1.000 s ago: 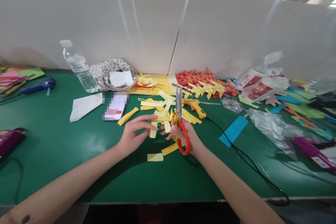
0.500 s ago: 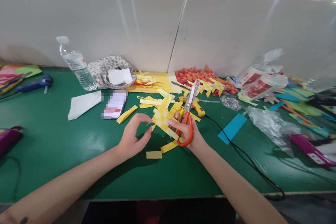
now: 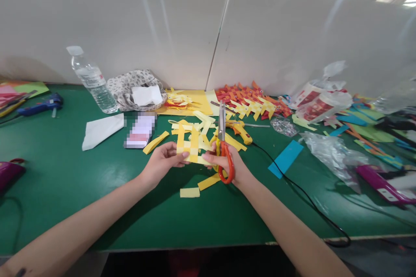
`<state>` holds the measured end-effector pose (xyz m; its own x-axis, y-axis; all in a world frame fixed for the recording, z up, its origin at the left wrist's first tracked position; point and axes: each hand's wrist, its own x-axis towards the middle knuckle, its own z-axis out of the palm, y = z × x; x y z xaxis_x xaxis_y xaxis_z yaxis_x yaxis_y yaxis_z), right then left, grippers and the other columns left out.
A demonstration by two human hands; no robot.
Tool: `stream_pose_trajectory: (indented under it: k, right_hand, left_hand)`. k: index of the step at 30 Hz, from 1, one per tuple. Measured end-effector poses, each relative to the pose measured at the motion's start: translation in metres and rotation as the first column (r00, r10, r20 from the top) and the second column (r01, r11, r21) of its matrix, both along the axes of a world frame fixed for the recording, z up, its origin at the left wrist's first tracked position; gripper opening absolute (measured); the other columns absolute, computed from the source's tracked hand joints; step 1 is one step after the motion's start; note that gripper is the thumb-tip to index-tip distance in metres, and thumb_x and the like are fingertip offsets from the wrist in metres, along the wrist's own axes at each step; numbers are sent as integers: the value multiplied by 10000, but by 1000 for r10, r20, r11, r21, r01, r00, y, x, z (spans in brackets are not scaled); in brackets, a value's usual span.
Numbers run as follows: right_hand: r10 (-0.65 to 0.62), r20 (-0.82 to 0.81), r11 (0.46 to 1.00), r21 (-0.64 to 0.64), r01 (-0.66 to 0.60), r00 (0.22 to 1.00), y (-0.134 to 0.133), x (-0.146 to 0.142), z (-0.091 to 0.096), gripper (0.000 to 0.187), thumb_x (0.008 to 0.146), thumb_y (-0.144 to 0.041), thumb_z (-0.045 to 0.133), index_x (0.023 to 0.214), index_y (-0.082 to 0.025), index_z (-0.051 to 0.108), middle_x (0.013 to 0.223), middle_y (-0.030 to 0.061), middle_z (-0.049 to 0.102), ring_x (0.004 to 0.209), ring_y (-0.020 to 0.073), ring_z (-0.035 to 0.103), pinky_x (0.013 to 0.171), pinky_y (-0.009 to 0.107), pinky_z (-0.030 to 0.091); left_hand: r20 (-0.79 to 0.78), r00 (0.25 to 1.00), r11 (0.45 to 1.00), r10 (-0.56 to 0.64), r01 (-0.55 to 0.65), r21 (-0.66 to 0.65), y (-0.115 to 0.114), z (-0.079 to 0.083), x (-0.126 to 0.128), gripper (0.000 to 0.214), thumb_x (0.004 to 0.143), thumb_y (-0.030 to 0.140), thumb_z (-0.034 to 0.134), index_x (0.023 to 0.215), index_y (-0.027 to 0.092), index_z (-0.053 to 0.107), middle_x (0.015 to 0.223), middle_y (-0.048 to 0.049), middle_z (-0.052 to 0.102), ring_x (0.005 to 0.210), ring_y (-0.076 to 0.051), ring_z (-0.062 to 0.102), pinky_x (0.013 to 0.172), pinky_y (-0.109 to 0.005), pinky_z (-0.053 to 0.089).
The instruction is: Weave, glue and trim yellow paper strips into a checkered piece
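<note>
Both hands hold a small woven piece of yellow paper strips (image 3: 192, 149) just above the green table (image 3: 81, 181). My left hand (image 3: 162, 162) pinches its left edge with thumb and fingers. My right hand (image 3: 227, 164) pinches its right edge and also carries red-handled scissors (image 3: 224, 147), blades closed and pointing up and away. Loose yellow strips (image 3: 201, 123) lie behind the piece, and two cut bits (image 3: 190, 192) rest on the table below it.
A phone (image 3: 140, 130), white napkin (image 3: 100, 130), water bottle (image 3: 92, 80) and cloth pouch (image 3: 138, 88) sit at the left. A yellow glue gun (image 3: 240, 130) with a black cord (image 3: 308, 199), finished red and yellow woven pieces (image 3: 253, 101), a blue strip (image 3: 286, 158) and plastic bags (image 3: 331, 151) lie at the right.
The woven yellow piece was lifted from the strip pile by my right hand, then turned flat. My left hand closed on its left edge. The scissors swung back upright.
</note>
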<state>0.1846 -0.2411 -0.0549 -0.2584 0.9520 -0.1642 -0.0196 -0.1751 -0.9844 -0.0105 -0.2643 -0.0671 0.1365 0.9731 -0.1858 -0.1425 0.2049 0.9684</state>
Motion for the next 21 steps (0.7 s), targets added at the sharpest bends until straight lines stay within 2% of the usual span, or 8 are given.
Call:
stream_pose_trajectory:
  k: [5,11,14,17,21]
  right_hand:
    - [-165,-64,983,71,170,984,5,2,0,416,507,-307,831,720,-204,489,680,-47,606,641,134,615,646,310,555]
    - [-170,-189,985,-49,164,967,5,-3,-1,439,519,-317,831,736,-214,463,807,-14,670,722,187,689,718,344,563]
    - [-221,-227,975,-40,217,949,5,-7,-3,427,547,-321,818,698,-209,434,907,11,678,744,166,684,746,331,557]
    - [-276,-235,961,-28,277,932,6,-7,-5,435,522,-280,829,686,-214,431,795,-9,672,729,153,666,719,318,556]
    - [-330,-252,937,32,349,910,6,-3,-5,433,510,-254,825,690,-221,433,713,-45,646,663,133,632,657,303,540]
  left_hand:
    - [-15,995,994,102,-101,43,-4,4,4,392,640,424,757,850,175,539,831,-25,714,771,-193,702,615,-248,547]
    - [1,978,971,210,-209,113,-8,5,9,416,688,428,719,963,193,514,970,-38,694,858,-210,695,567,-220,556]
    - [7,985,974,173,-172,150,-10,4,10,443,720,421,692,1058,206,503,1087,-57,659,907,-217,680,577,-228,567]
    - [30,996,987,79,-82,136,-14,3,12,475,735,411,678,1121,215,483,1127,-69,636,943,-227,657,609,-265,578]
    - [147,988,990,-41,21,140,-21,4,10,351,673,368,728,929,212,547,988,-34,651,939,-223,627,741,-341,564]
